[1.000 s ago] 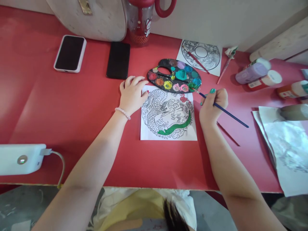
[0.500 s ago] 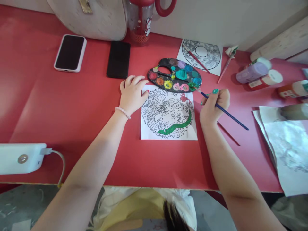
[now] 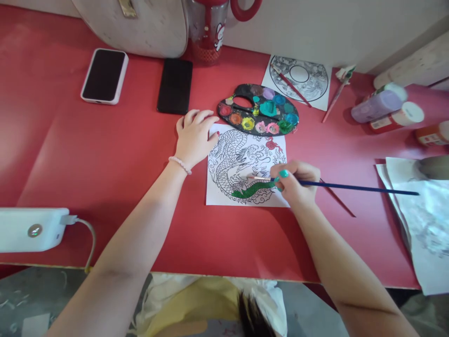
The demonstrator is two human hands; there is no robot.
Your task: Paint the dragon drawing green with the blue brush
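Note:
In the head view, a white sheet with a printed dragon drawing point(image 3: 228, 161) lies on the red table. Part of the dragon's body is painted green, and a small patch at the upper right is red. My left hand point(image 3: 195, 138) rests with fingers spread at the sheet's upper left edge, its thumb on the paper. Between the fingertips of my right hand point(image 3: 298, 182) is a blue-handled paintbrush point(image 3: 351, 187), its tip over the drawing just above the green band. A black paint palette point(image 3: 242, 113) with several coloured wells lies just above the sheet, overlapping its top edge.
Two phones point(image 3: 105, 76) point(image 3: 175, 86) lie at the back left, near a bag point(image 3: 150, 32) and a red-lidded cup point(image 3: 209, 37). A ring-patterned sheet point(image 3: 321, 84) carries another brush. Paint bottles point(image 3: 379, 105) and papers point(image 3: 428, 224) lie right; a white device point(image 3: 31, 229) with a cable sits left.
My right hand has moved the paintbrush from the palette's green well down and left over the dragon drawing. The brush handle now points right. My left hand stays in place.

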